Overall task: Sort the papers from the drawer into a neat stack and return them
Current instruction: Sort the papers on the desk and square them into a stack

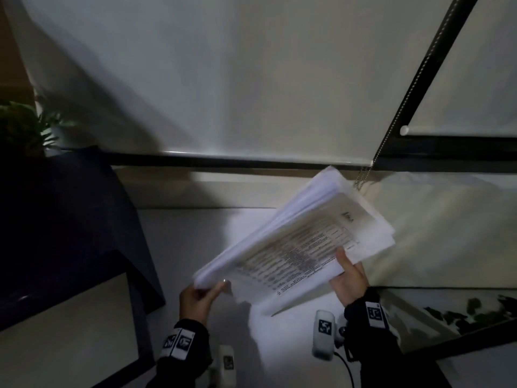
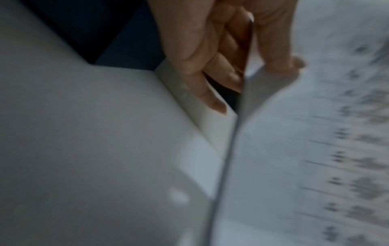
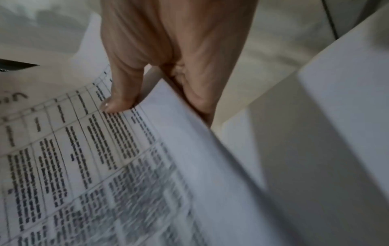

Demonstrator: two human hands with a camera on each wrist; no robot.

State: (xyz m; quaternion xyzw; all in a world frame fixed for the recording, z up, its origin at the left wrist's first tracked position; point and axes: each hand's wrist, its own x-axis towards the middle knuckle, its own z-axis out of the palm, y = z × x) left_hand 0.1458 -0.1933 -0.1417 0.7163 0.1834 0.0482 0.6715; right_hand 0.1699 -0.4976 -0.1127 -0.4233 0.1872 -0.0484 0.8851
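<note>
A thick, uneven bundle of white papers (image 1: 302, 242) hangs tilted in the air above a white desk (image 1: 195, 242), its top sheet printed with a table of text. My left hand (image 1: 201, 295) pinches the bundle's near-left corner, thumb on one side and fingers on the other, as the left wrist view shows at the paper edge (image 2: 238, 116). My right hand (image 1: 349, 273) grips the near-right edge with the thumb (image 3: 120, 99) pressed on the printed sheet (image 3: 84, 166) and the fingers hidden underneath. The drawer is not in view.
A dark cabinet or box (image 1: 70, 219) stands at the left with a green plant (image 1: 25, 127) behind it. A roller blind (image 1: 251, 79) with a bead chain (image 1: 391, 121) hangs at the back. A glass surface with leaves (image 1: 461, 312) lies at the right.
</note>
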